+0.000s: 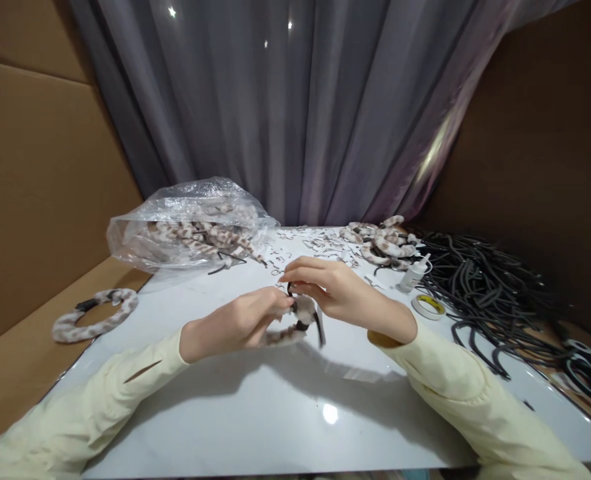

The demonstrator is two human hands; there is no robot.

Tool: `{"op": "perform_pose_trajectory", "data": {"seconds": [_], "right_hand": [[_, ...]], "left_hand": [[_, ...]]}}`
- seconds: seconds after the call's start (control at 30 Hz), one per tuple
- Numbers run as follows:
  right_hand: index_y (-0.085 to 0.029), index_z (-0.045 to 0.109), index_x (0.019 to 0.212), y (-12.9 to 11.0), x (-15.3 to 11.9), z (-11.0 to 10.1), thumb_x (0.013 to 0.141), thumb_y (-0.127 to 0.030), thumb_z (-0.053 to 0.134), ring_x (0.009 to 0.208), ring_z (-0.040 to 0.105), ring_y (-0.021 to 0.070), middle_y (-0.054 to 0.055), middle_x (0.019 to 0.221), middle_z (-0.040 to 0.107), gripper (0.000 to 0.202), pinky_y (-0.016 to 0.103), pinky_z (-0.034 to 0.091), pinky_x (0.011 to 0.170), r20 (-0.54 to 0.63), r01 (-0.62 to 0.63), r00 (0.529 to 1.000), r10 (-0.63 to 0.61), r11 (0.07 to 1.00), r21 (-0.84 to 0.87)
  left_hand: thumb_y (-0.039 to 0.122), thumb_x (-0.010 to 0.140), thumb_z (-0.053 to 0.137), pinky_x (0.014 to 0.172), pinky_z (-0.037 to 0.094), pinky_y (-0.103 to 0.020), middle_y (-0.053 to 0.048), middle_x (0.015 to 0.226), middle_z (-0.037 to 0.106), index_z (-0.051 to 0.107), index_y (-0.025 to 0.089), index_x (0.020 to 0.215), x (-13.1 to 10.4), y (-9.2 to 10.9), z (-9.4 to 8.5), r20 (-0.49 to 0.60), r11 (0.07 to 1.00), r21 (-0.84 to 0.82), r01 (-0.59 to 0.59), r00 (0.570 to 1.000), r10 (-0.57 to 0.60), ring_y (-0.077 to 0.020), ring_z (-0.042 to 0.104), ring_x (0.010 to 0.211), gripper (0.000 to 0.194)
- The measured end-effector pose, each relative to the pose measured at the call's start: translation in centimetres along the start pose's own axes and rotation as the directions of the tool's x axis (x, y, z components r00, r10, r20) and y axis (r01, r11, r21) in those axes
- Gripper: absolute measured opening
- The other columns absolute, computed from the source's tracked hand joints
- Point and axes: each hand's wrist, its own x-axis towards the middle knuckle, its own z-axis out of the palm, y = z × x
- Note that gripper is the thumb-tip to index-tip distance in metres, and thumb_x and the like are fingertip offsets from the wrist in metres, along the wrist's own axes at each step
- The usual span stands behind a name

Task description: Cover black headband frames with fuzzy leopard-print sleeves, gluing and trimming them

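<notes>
Near the middle of the white table, my left hand [245, 317] has its fingers closed on a white and brown furry strip [284, 335] with black cord at its end. The strip hangs in a curve below my hands. My right hand [333, 288] reaches in from the right, fingers bent together at the top of the black cord [290, 289]. Another black cord end [319, 329] dangles beside the fur. The fingertips of both hands almost meet, and part of the strip is hidden behind my left hand.
A clear plastic bag [195, 223] of furry strips stands back left, a furry ring [95, 317] at the left edge. Small metal pieces [325, 247], furry rings [388, 243], a white bottle [414, 273], a tape roll [428, 307], black cords [475, 280] and scissors [588, 370] lie behind and right.
</notes>
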Motion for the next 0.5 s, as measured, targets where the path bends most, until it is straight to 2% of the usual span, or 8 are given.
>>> {"op": "perform_pose_trajectory", "data": {"seconds": [0.03,0.07,0.13,0.2,0.27,0.37,0.43,0.5], "right_hand": [[-0.016,0.056,0.107,0.2,0.0,0.0,0.086,-0.009,0.041,0.102,0.058,0.0186,0.012,0.112,0.059,0.027,0.030,0.047,0.083,0.002,0.003,1.000,-0.003,1.000,-0.003],[-0.016,0.053,0.113,0.4,0.0,0.0,0.086,-0.007,0.040,0.113,0.052,0.0194,0.014,0.123,0.054,0.032,0.033,0.045,0.089,0.007,0.007,1.000,-0.007,1.000,-0.011],[-0.016,0.045,0.123,0.7,0.0,0.1,0.083,-0.003,0.037,0.127,0.039,0.0193,0.014,0.138,0.041,0.043,0.037,0.041,0.098,0.019,0.011,1.000,-0.010,0.999,-0.038],[-0.015,0.043,0.125,0.7,0.0,0.1,0.080,0.002,0.034,0.131,0.033,0.0190,0.014,0.142,0.035,0.049,0.039,0.037,0.101,-0.007,0.001,1.000,-0.002,0.996,-0.086],[-0.014,0.049,0.119,0.2,0.0,0.1,0.078,0.003,0.034,0.126,0.039,0.0202,0.014,0.136,0.044,0.046,0.039,0.038,0.099,-0.085,-0.041,0.996,0.029,0.990,-0.138],[-0.015,0.060,0.097,-1.1,-0.2,0.1,0.078,0.000,0.038,0.093,0.059,0.0193,0.010,0.103,0.064,0.032,0.033,0.047,0.080,-0.147,-0.198,0.973,0.178,0.972,-0.130],[-0.015,0.061,0.086,-1.8,-0.4,0.4,0.077,-0.002,0.040,0.071,0.060,0.0151,0.006,0.082,0.066,0.026,0.027,0.047,0.067,-0.050,-0.326,0.945,0.324,0.945,-0.038],[-0.014,0.059,0.085,-2.3,-0.5,0.9,0.078,-0.004,0.039,0.062,0.060,0.0126,0.005,0.077,0.065,0.023,0.024,0.047,0.059,0.149,-0.452,0.888,0.435,0.884,0.118]], "left_hand": [[0.008,0.087,0.039,0.063,0.048,-0.023,-0.006,0.083,0.061,0.045,0.016,0.100,0.1,0.1,0.0,-0.016,0.992,-0.056,0.116,0.993,-0.117,-0.0130,0.060,0.071,0.017],[0.012,0.087,0.041,0.059,0.047,-0.021,-0.004,0.078,0.062,0.047,0.016,0.096,0.3,0.2,0.0,-0.019,0.960,-0.118,0.252,0.966,-0.256,-0.0116,0.060,0.065,0.011],[0.022,0.087,0.046,0.054,0.044,-0.020,0.000,0.069,0.061,0.047,0.017,0.088,0.8,0.4,-0.1,0.016,0.819,-0.261,0.512,0.850,-0.526,-0.0109,0.059,0.060,0.005],[0.031,0.086,0.050,0.051,0.043,-0.019,0.000,0.066,0.061,0.048,0.016,0.085,1.3,0.5,-0.3,0.083,0.631,-0.409,0.660,0.715,-0.694,-0.0117,0.058,0.060,0.014],[0.032,0.083,0.052,0.052,0.043,-0.019,0.000,0.067,0.059,0.050,0.015,0.081,1.7,0.3,-0.5,0.148,0.474,-0.543,0.693,0.635,-0.758,-0.0115,0.057,0.061,0.017],[0.024,0.078,0.057,0.055,0.043,-0.019,0.000,0.067,0.053,0.052,0.013,0.070,1.9,-0.5,-0.5,0.216,0.280,-0.718,0.637,0.587,-0.781,-0.0090,0.052,0.060,0.014],[0.017,0.075,0.058,0.055,0.043,-0.018,0.000,0.067,0.050,0.051,0.013,0.066,1.8,-1.1,-0.4,0.257,0.144,-0.804,0.576,0.556,-0.790,-0.0077,0.049,0.059,0.012],[0.012,0.074,0.056,0.055,0.044,-0.017,0.000,0.068,0.048,0.051,0.013,0.065,1.7,-1.4,-0.4,0.297,0.029,-0.852,0.523,0.528,-0.795,-0.0069,0.047,0.059,0.010]]}}
